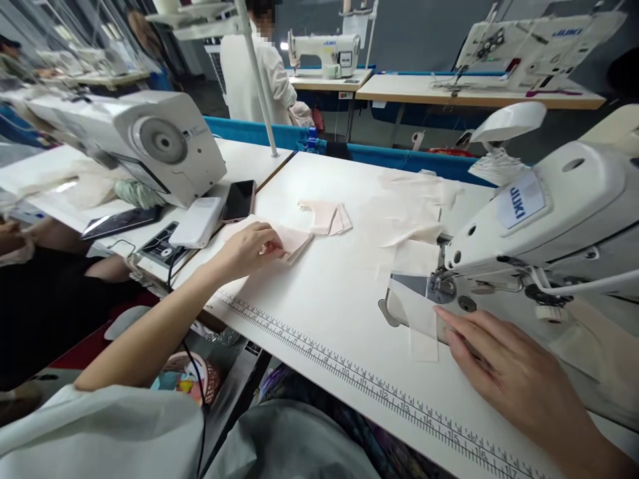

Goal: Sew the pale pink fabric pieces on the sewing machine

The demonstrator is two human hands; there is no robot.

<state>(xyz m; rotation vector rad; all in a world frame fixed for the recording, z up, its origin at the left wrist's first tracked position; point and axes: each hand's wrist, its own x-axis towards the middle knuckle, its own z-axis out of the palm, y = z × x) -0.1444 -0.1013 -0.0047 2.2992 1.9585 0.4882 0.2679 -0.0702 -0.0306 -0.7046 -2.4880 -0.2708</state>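
My left hand (252,246) is curled with fingers pinched at a small stack of pale pink fabric pieces (299,241) on the white table. Just beyond it lies another cut pale pink piece (327,218) with folded edges. My right hand (504,359) has its fingers stretched out, the index fingertip touching the edge of a sheer pale fabric strip (419,316). That strip lies over the metal plate at the needle area of a white JUKI sewing machine (534,206). More sheer fabric (414,199) spreads behind the needle area.
A printed ruler (344,372) runs along the table's front edge. Left stand a phone (239,201), a white box-like device (197,223) and another sewing machine (144,140). A thread stand pole (259,80) rises at the back. A person in white (254,73) stands beyond; another person sits left.
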